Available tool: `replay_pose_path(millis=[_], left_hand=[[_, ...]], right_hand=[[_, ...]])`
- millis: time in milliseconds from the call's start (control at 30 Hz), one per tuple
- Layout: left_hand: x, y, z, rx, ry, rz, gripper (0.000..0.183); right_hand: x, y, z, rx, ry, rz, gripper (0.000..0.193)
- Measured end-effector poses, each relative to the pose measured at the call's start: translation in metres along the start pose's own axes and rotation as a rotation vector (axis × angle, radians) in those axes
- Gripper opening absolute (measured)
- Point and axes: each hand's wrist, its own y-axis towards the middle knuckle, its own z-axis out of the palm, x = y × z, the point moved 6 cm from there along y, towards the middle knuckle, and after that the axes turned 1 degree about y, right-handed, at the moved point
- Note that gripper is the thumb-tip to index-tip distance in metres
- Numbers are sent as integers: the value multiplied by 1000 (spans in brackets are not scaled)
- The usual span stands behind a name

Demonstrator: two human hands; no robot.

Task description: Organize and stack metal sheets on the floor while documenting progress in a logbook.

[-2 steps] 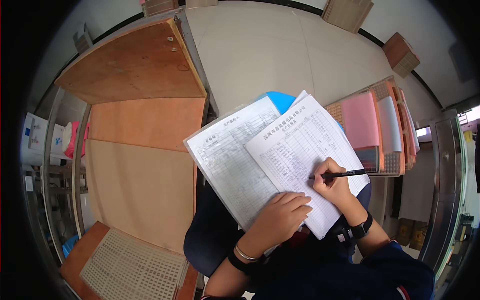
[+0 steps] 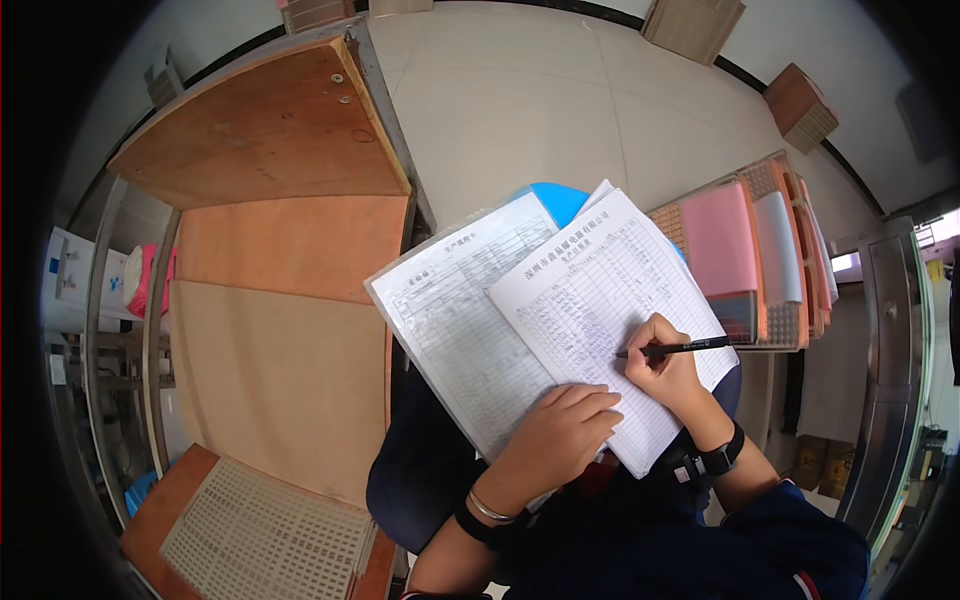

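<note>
My right hand (image 2: pixel 662 372) grips a black pen (image 2: pixel 708 344), its tip on the handwritten rows of a printed form (image 2: pixel 560 285). This white sheet lies slanted on top of other papers, over my lap. My left hand (image 2: pixel 568 432) rests palm down with fingers stretched on the form's lower left edge. Beneath and to the left of the form is a second printed sheet in a clear plastic sleeve (image 2: pixel 440 330). Behind the papers' far edge shows a bright blue surface (image 2: pixel 560 203), mostly covered. A black watch band circles my right wrist; a bangle and a dark band circle the left.
A wooden board structure (image 2: pixel 285 250) with metal posts stands on the left, with a perforated panel (image 2: pixel 270 530) at its near end. To the right, a rack holds pink sheets (image 2: pixel 720 235) and perforated boards. A brown box (image 2: pixel 800 105) sits by the far wall, beyond the tiled floor (image 2: pixel 510 110).
</note>
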Motion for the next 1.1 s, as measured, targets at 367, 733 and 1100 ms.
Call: replay_pose_path(millis=[367, 733, 1100], left_hand=[[1, 1, 0, -3, 6, -16, 17], [1, 1, 0, 10, 7, -16, 17], [1, 0, 1, 12, 15, -14, 17]], right_hand=[[1, 1, 2, 6, 16, -14, 15], [1, -1, 0, 16, 42, 28, 16], [2, 0, -2, 7, 60, 60, 18]])
